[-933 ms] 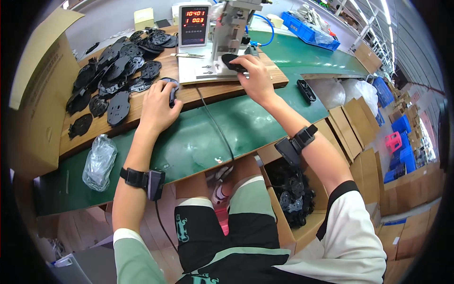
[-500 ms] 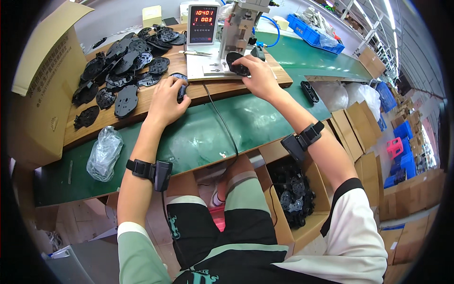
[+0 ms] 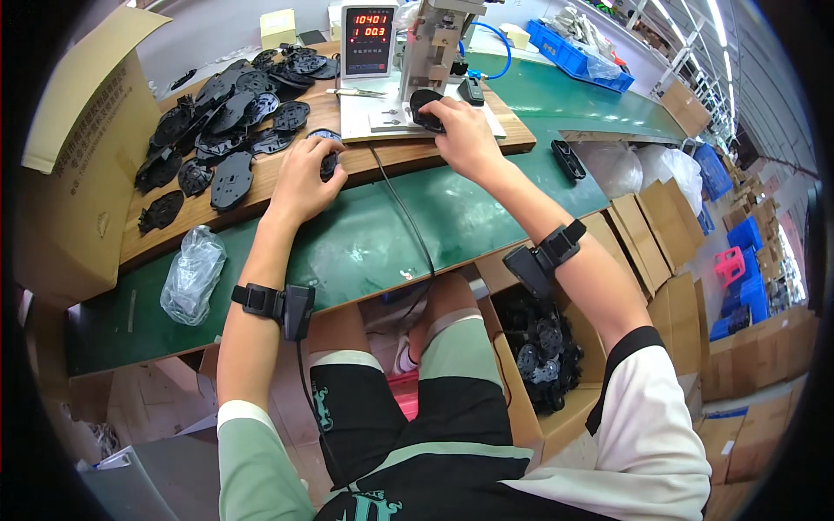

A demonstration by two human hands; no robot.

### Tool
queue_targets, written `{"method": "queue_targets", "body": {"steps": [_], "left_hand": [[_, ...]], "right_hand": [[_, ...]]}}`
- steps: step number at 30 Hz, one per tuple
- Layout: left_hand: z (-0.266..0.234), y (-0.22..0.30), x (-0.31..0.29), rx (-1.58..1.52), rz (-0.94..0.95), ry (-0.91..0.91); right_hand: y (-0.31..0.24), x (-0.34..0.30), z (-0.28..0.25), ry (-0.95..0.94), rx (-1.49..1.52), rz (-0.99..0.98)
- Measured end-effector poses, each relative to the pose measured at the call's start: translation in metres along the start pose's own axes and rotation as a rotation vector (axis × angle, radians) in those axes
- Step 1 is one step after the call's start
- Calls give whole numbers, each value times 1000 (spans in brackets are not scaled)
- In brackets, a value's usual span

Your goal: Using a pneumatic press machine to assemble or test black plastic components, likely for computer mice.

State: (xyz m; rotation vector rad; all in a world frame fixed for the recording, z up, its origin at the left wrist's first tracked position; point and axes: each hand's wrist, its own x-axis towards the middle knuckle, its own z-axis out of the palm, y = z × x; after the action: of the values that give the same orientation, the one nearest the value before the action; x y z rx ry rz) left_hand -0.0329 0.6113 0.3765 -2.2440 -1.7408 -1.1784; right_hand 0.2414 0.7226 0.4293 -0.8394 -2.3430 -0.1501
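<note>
We pinch a black rounded plastic shell in our right hand, near the front edge of a flat white plate; our left hand grasps a dark curved plastic piece along the brown wooden board's front edge.

Head cam = L one of 2, worn on the person's head; wide fisheye, upright, facing fwd & steeply down past the shorts to the green bench. Forearms come in from btm, quite close; L hand & R hand a bit farther, upper-mid; metal machine beyond, top ctr. Ceiling lights far off, upper R.
</note>
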Motion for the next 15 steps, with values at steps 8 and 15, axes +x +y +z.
{"method": "queue_targets", "body": {"steps": [8, 15], "left_hand": [[1, -2, 0, -27, 0, 2], [0, 0, 0, -13, 15, 6]], "right_hand": [[-9, -9, 3, 12, -1, 45], [-8, -5, -1, -24, -10, 43]]}}
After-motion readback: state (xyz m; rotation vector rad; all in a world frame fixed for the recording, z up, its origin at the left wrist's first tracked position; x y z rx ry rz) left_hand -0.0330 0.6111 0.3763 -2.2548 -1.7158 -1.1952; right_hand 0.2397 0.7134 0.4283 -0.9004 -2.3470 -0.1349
